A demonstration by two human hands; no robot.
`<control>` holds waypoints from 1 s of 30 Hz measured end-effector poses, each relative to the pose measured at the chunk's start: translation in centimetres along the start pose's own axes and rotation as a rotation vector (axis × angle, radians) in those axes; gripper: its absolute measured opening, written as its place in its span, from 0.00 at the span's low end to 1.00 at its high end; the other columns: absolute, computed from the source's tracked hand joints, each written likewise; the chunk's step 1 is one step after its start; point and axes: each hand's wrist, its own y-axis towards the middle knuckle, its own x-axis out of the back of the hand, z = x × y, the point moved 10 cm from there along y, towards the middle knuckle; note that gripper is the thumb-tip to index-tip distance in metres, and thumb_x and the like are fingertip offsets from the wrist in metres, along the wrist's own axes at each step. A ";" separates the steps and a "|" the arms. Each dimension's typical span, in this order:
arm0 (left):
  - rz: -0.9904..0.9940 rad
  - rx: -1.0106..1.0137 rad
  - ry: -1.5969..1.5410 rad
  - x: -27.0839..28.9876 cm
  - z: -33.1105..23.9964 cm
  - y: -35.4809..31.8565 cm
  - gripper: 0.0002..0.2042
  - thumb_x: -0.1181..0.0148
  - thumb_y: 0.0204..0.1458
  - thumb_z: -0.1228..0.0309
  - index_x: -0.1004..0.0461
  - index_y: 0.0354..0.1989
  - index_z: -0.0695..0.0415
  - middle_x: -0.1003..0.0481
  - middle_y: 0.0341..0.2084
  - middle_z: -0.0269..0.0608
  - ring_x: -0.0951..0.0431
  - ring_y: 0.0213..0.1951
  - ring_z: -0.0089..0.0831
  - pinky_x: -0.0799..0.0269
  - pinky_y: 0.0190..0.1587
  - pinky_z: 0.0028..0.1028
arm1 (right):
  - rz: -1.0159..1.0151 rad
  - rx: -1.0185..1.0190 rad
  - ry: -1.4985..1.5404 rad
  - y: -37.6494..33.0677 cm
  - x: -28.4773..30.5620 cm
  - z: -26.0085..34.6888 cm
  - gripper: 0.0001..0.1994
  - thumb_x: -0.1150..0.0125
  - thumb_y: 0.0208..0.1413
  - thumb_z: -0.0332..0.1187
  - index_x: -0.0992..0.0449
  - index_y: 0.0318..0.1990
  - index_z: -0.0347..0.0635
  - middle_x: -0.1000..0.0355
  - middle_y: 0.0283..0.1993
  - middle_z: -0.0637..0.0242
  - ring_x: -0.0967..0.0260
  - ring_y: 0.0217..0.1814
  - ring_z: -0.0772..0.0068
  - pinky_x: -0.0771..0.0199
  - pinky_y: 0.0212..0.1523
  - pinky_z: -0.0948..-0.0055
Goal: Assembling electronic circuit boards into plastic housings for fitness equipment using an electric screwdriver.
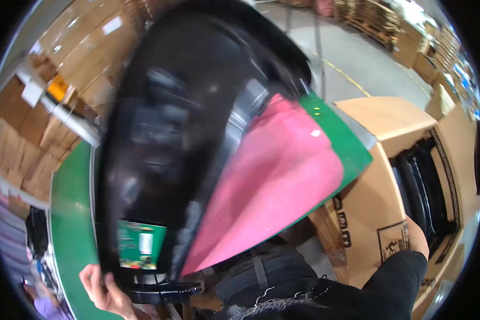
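A large, glossy black moulded shell (160,106) stands tilted over the table, smeared by motion in its upper part. A green circuit board (142,244) shows near its lower end. At that lower end my left hand (105,293) grips the shell's edge, fingers closed round it. Beneath lies a pink cloth or mat (282,165) on the green tabletop (352,154). My right arm reaches out to the open cardboard box (362,213) on the right; its hand is hidden. Inside that box sit black glossy pieces (421,186).
Stacked cardboard boxes (85,48) line the left side. Another green surface (72,213) extends along the left. At the far right stand pallets of flat cardboard (376,18), beyond a grey floor (352,58) with a yellow line. A person in purple (50,304) is at lower left.
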 end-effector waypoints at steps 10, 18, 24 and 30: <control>-0.642 0.935 -0.727 7.4 13.5 -12.4 0.20 0.43 0.47 0.73 0.32 0.50 0.65 0.27 0.45 0.43 0.27 0.48 0.34 0.32 0.54 0.34 | 0.062 0.051 -0.009 -1.9 -5.6 -12.6 0.17 0.56 0.61 0.37 0.36 0.54 0.39 0.37 0.57 0.47 0.33 0.55 0.41 0.27 0.50 0.52; -0.825 1.190 -0.801 7.9 19.4 -17.1 0.14 0.42 0.53 0.57 0.30 0.42 0.52 0.26 0.39 0.36 0.28 0.40 0.24 0.36 0.37 0.27 | 0.083 -0.162 -0.032 1.3 2.2 -13.2 0.14 0.58 0.62 0.35 0.33 0.49 0.39 0.32 0.53 0.49 0.29 0.51 0.44 0.24 0.45 0.53; -1.055 1.007 -0.950 7.5 28.2 -20.4 0.25 0.53 0.61 0.70 0.49 0.60 0.75 0.50 0.63 0.55 0.48 0.65 0.50 0.37 0.63 0.46 | -0.490 -0.335 -0.047 -4.5 15.0 -16.9 0.11 0.54 0.64 0.39 0.30 0.44 0.43 0.25 0.38 0.51 0.25 0.36 0.48 0.24 0.32 0.52; -0.877 0.686 -0.432 6.6 18.0 -12.0 0.22 0.56 0.62 0.73 0.51 0.61 0.72 0.51 0.65 0.60 0.49 0.67 0.48 0.43 0.65 0.44 | -0.949 -0.782 0.314 -8.8 30.6 -22.1 0.19 0.57 0.64 0.46 0.29 0.53 0.47 0.26 0.43 0.46 0.28 0.41 0.39 0.30 0.40 0.46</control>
